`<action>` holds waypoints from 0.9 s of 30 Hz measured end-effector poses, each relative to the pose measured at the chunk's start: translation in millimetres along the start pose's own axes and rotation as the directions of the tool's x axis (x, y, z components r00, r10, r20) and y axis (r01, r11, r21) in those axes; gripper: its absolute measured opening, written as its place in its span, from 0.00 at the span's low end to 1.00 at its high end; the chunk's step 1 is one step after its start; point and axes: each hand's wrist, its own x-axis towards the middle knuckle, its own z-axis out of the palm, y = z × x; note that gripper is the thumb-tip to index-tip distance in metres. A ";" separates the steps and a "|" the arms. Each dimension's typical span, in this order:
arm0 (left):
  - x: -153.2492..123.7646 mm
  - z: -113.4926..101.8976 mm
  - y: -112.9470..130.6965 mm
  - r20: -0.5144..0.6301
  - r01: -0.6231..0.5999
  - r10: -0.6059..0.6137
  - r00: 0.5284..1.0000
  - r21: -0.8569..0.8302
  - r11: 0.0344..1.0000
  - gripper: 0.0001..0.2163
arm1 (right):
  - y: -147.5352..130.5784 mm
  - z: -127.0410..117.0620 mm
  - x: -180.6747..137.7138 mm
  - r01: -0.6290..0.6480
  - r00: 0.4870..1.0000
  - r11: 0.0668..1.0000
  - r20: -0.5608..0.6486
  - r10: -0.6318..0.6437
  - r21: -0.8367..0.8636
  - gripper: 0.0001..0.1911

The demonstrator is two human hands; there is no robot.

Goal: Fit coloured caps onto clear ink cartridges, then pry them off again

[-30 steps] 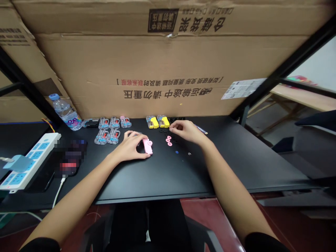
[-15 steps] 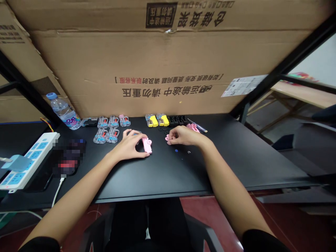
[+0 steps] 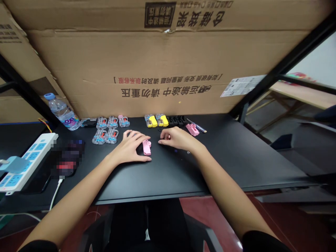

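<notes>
A pink plastic housing with a round knob-like part lies on the black tabletop. My left hand is spread around it, index finger by its far end and thumb a little off its near end. To the right, my right hand hovers just above the table with thumb and fingers curled together. Whatever its fingertips hold is hidden. A small blue disc and a small pale C-shaped piece lie in front of this hand. Behind it is another pink part.
Clear-cased assemblies stand left of centre, with yellow-and-clear ones and black parts at the back. A pen-like tool lies right. A water bottle, power strip and phone occupy the left. Cardboard walls the back.
My right hand has moved left toward the pink housing, and the small pink piece at its fingertips no longer shows. My left thumb has come away from the housing's near end.
</notes>
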 end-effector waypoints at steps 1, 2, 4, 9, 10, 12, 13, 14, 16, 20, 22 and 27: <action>0.1 0.9 0.3 0.004 0.000 0.000 1.000 0.006 1.000 0.33 | -0.1 -0.4 -0.6 -0.014 1.000 1.000 0.008 0.014 -0.015 0.08; 0.3 1.6 0.4 0.006 0.004 -0.004 1.000 0.012 1.000 0.30 | 0.0 -0.6 -0.9 -0.024 1.000 1.000 0.018 0.024 -0.017 0.08; 0.6 2.5 0.3 0.008 0.011 -0.011 1.000 0.018 1.000 0.25 | 0.1 0.4 -1.0 -0.029 0.999 1.000 0.045 0.029 0.002 0.07; 1.0 2.2 -0.6 -0.036 0.026 -0.026 0.999 -0.011 1.000 0.22 | -1.2 6.3 0.2 -0.011 0.998 0.998 0.060 0.007 0.058 0.04; 1.0 2.0 -0.7 -0.053 0.030 -0.031 0.998 -0.025 0.999 0.22 | -1.8 7.2 0.3 -0.004 0.998 0.997 0.055 0.000 0.074 0.05; 0.9 1.7 -1.1 -0.084 0.038 -0.043 0.996 -0.057 0.998 0.22 | -2.8 8.4 0.6 0.011 0.999 0.994 0.041 -0.016 0.108 0.06; 0.9 1.7 -1.5 -0.096 0.043 -0.050 0.994 -0.072 0.997 0.23 | -3.2 8.6 0.7 0.019 0.999 0.992 0.032 -0.023 0.121 0.07; 1.0 1.8 -2.0 -0.108 0.049 -0.058 0.992 -0.083 0.995 0.23 | -3.3 8.7 0.9 0.025 0.999 0.991 0.021 -0.028 0.130 0.07; 1.2 2.2 -3.5 -0.127 0.060 -0.073 0.989 -0.102 0.993 0.25 | -3.1 8.4 1.4 0.036 0.999 0.990 0.003 -0.037 0.136 0.07; 2.4 2.2 -5.4 -0.159 0.071 -0.095 0.983 -0.151 0.986 0.29 | -4.0 7.0 3.1 0.046 0.999 0.989 -0.013 -0.044 0.141 0.05; 3.6 1.0 -4.7 -0.168 0.083 -0.119 0.979 -0.204 0.975 0.28 | -7.3 6.7 3.9 0.083 0.996 0.982 -0.036 -0.078 0.168 0.03; 6.3 -3.6 -2.9 -0.183 0.115 -0.203 0.962 -0.402 0.908 0.22 | -23.9 10.8 3.1 0.230 0.967 0.908 -0.189 -0.172 0.350 0.15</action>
